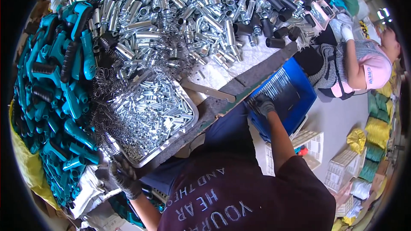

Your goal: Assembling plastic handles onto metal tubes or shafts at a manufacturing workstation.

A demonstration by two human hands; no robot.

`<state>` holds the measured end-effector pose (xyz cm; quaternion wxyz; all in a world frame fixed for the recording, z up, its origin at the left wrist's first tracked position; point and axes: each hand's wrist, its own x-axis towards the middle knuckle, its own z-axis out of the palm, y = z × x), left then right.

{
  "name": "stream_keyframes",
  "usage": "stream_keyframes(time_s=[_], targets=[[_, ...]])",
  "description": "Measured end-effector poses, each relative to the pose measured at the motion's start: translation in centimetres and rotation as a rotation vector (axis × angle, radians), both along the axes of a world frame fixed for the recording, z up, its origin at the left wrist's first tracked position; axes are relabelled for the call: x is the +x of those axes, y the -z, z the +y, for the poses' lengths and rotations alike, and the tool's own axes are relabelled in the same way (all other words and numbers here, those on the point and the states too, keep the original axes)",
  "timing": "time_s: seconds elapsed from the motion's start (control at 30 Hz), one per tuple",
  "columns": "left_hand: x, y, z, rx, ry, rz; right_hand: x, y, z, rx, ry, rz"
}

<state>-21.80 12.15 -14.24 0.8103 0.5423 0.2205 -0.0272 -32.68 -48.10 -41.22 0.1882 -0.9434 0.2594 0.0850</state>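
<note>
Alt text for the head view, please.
A gloved right hand is in a blue bin of silvery rods, the gloved left hand beside a tray of small metal parts. Metal tubes and teal casings lie heaped nearby.

Your gloved right grip (pixel 262 104) is in the blue bin (pixel 310 96) on the right, near slender silver rods (pixel 277 86); whether it holds any is unclear. Your gloved left grip (pixel 124 174) is just beside the near-left corner of a metal tray (pixel 195 110) of small silver pins (pixel 167 102) on the table (pixel 265 64). Dark coil springs (pixel 103 119) lie along the tray's left side, teal housings (pixel 58 53) pile up farther left, and silver tubes (pixel 209 17) heap on the far side.
</note>
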Motion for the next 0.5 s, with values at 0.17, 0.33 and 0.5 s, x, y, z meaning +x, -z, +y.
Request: stream_keyframes(time_s=[0.17, 0.33, 0.5], targets=[[0.5, 0.7, 0.4, 0.053, 0.028, 0.026, 0.5, 0.3, -2.1, 0.043, -0.091, 0.193], [-0.3, 0.6, 1.7, 0.016, -0.008, 0.008, -0.1, -3.5, 1.6, 0.032, 0.200, 0.048], [-0.3, -4.3, -0.4, 0.220, -0.020, 0.066, -3.4, -10.9, -2.1, 0.635, 0.656, -0.482]])
